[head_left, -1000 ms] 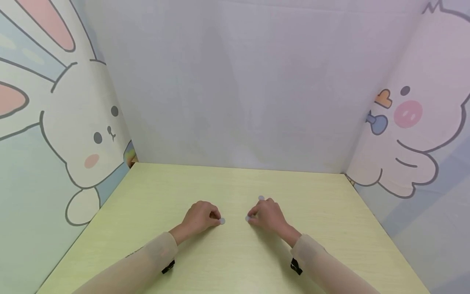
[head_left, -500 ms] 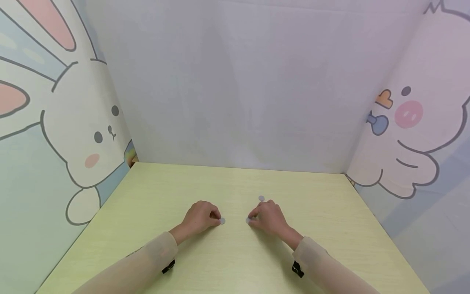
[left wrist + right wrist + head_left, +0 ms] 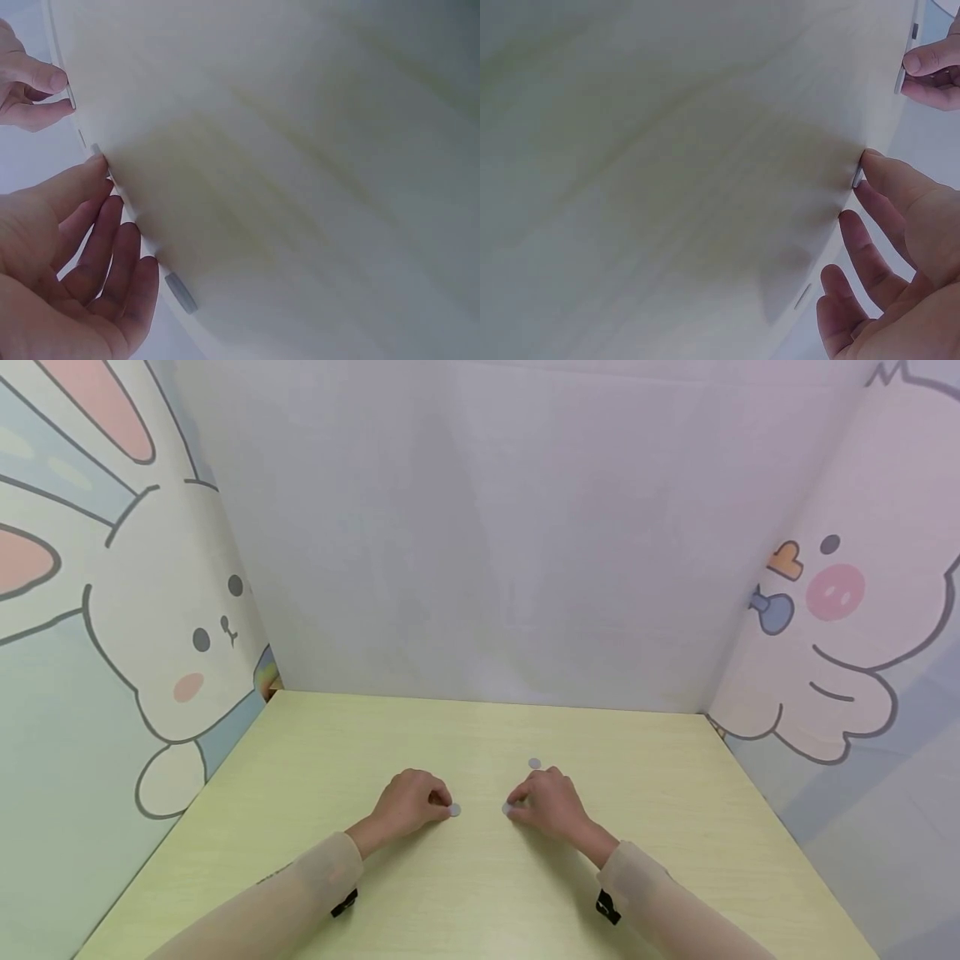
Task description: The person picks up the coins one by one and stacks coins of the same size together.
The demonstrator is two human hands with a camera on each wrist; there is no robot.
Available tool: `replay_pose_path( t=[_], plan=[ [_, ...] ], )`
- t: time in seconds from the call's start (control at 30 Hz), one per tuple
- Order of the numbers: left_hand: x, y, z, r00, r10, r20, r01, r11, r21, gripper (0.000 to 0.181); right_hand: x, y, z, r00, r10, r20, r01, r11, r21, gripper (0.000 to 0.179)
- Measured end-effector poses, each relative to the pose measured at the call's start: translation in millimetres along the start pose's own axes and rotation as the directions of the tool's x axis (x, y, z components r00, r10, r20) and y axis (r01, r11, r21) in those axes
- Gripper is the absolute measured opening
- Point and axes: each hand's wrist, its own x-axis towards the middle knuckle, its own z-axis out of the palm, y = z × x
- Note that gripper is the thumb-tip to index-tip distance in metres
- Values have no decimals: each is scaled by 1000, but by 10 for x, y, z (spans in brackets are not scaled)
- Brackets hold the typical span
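On the pale wooden tabletop, my left hand (image 3: 408, 802) pinches a small coin-like grey disc (image 3: 455, 810) by its edge between thumb and forefinger. Across from it, my right hand (image 3: 553, 802) pinches a second such disc (image 3: 507, 808); the right wrist view shows this disc (image 3: 858, 176) low at the table surface. A gap separates the two held discs. A third light disc (image 3: 534, 763) lies flat just beyond the right hand. Near the left little finger, the left wrist view shows a thicker, darker grey disc (image 3: 181, 292), hidden behind that hand in the head view.
The pale tabletop (image 3: 480, 893) reaches back to a plain whitish cloth wall (image 3: 487, 543). Side walls carry a printed rabbit (image 3: 165, 635) on the left and a printed pink-nosed figure (image 3: 847, 635) on the right. Dark straps show under both sleeves.
My right hand has shifted very slightly toward me and right with its disc, so the loose disc behind it shows fully. My left hand stays put.
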Motion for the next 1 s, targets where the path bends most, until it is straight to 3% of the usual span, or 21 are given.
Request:
replay_pose_path(
  t=[0.83,1.0],
  plan=[
    [16,-9,-21,1000,-11,17,11,1000,-6,10,-5,4,-7,1000,21,4,-21,999,29,6],
    [57,27,-29,1000,-8,17,8,1000,-7,17,-3,-1,-11,1000,20,0,-20,999,27,6]
  ],
)
